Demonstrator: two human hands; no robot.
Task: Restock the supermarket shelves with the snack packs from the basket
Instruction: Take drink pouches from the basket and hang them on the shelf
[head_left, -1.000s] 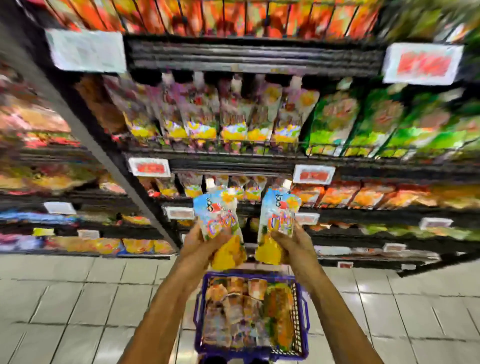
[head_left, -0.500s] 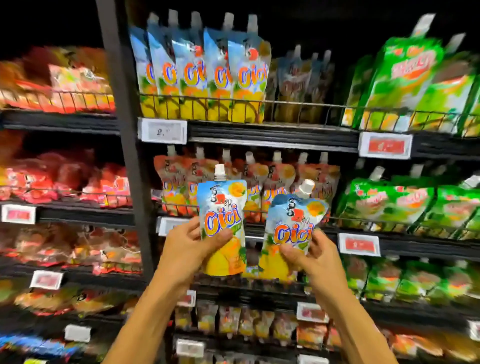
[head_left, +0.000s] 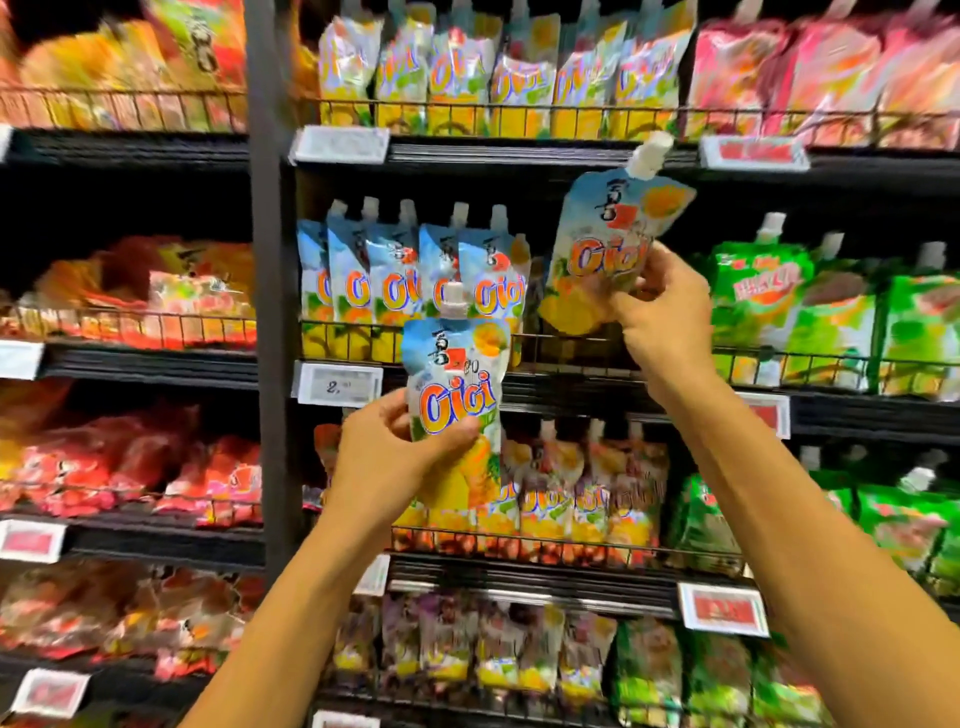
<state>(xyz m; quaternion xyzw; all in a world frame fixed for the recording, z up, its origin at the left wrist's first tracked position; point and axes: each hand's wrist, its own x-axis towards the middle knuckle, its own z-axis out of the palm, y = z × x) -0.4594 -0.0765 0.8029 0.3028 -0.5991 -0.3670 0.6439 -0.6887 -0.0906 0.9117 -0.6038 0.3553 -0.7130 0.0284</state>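
Observation:
My left hand (head_left: 402, 460) grips a blue-and-yellow spouted snack pouch (head_left: 457, 384) upright in front of the middle shelf's price rail. My right hand (head_left: 660, 312) holds a second matching pouch (head_left: 605, 244), tilted right, raised over the wire rail (head_left: 571, 343) of that shelf. It hangs just right of a row of identical pouches (head_left: 410, 280) standing there. The basket is out of view.
Green pouches (head_left: 810, 306) fill the shelf to the right of the gap. Orange pouches (head_left: 587, 499) stand on the shelf below. A black upright post (head_left: 270, 312) divides off red snack bags (head_left: 156, 296) at left. Price tags (head_left: 340, 382) line the shelf edges.
The view has swung up from the basket to the shelves. My right hand lifted its pouch up and right to the middle shelf; my left hand stays lower with its pouch.

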